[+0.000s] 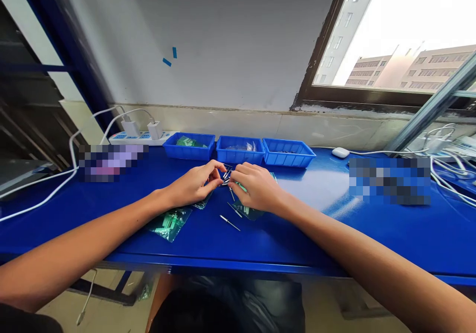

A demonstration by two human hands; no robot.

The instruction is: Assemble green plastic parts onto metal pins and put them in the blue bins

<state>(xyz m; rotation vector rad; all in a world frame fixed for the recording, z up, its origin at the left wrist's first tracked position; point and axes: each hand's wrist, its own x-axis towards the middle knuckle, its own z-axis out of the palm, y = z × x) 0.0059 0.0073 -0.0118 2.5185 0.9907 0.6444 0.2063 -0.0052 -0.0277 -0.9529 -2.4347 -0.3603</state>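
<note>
My left hand [201,181] has its thumb and fingers curled toward each other over a small pile of slim metal blind rivets [225,175]. Facing it, my right hand [256,185] is bent downward with its fingertips drawn together above the same pile. Whatever lies between the fingertips of either hand is too small to make out. One loose rivet [230,223] rests on the table nearer to me. A clear green bag [171,223] with pale plastic pieces lies below my left wrist. Another green bag [253,214] is partly covered by my right hand.
Along the wall stand three blue bins: a left bin [189,153] with green bags, a middle bin [240,157] with clear bags, and a right bin [289,161] with small dark pieces. A power strip [143,138], a white earphone case [340,152] and cables flank them on the blue table [297,238].
</note>
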